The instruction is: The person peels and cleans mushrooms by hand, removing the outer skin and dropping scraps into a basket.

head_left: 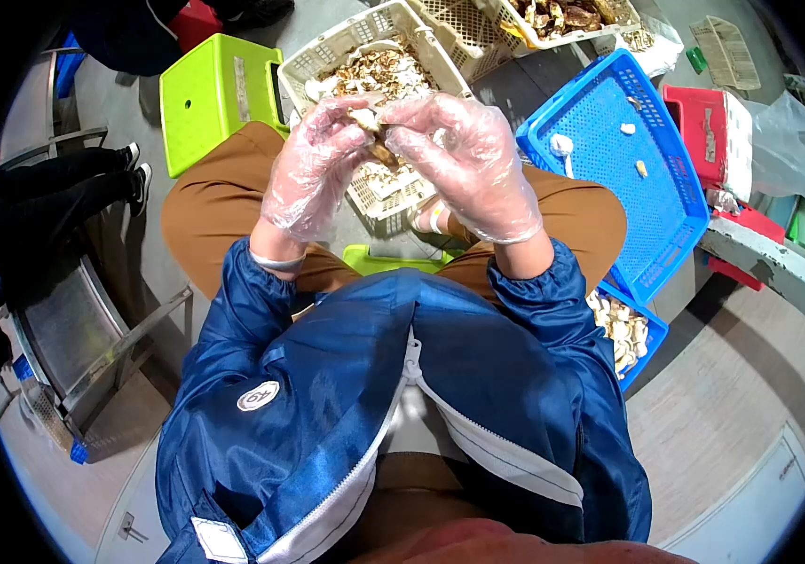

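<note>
Two gloved hands (386, 150) holding a small pale-and-brown piece (367, 120) above a cream basket (304, 68), blue tray (647, 216) alongside.

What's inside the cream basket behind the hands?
The cream basket has lots of brown and white pieces heaped inside. The left hand and right hand hide some of them, and the pile covers whatever is underneath.
</note>
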`<state>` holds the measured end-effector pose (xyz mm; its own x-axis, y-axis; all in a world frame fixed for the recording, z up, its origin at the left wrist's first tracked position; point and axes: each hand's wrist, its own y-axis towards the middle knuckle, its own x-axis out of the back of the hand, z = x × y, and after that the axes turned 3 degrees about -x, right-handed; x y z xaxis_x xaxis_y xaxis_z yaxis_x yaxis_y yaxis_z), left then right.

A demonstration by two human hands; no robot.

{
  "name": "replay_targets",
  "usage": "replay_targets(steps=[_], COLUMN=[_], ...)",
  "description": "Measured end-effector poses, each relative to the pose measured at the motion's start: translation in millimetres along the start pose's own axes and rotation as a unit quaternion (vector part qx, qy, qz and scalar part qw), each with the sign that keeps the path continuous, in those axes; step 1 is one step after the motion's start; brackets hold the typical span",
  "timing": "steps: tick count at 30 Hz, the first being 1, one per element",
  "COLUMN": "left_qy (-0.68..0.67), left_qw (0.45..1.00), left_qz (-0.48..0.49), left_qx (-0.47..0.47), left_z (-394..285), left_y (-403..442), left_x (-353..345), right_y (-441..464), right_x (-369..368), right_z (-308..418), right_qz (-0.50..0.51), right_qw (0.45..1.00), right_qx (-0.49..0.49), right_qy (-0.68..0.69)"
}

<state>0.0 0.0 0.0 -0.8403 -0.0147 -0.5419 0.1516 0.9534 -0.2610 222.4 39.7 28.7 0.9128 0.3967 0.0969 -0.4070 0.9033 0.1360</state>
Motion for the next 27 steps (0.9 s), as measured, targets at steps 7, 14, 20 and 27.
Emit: replay_targets(steps=[7, 14, 20, 27], left_qy=[-0.024, -0.152, -0.157, -0.163], left_qw=[0.999, 0.985, 0.981, 0.983], left_qz=[0.011, 0.017, 0.041, 0.025], left_qx=[0.032, 0.075, 0.104, 0.084], left_z=[-9.0, -1.7, 6.7, 4.8], left_y=[-2.5, 7.2, 9.1, 5.3], left_x=[-12.6, -5.9, 1.3, -14.1], right_y=[9.5, 6.5, 4.5, 6.8], right_x=[5.4, 10.1, 7.4, 1.8], right_z=[-20.1, 9.6, 4.7, 0.0], right_qz=[-0.123, -0.033, -0.002, -0.042], right_qw=[0.992, 0.974, 0.978, 0.972], right_qx=[-0.002, 0.144, 0.144, 0.172], right_qy=[-0.007, -0.171, -0.154, -0.154])
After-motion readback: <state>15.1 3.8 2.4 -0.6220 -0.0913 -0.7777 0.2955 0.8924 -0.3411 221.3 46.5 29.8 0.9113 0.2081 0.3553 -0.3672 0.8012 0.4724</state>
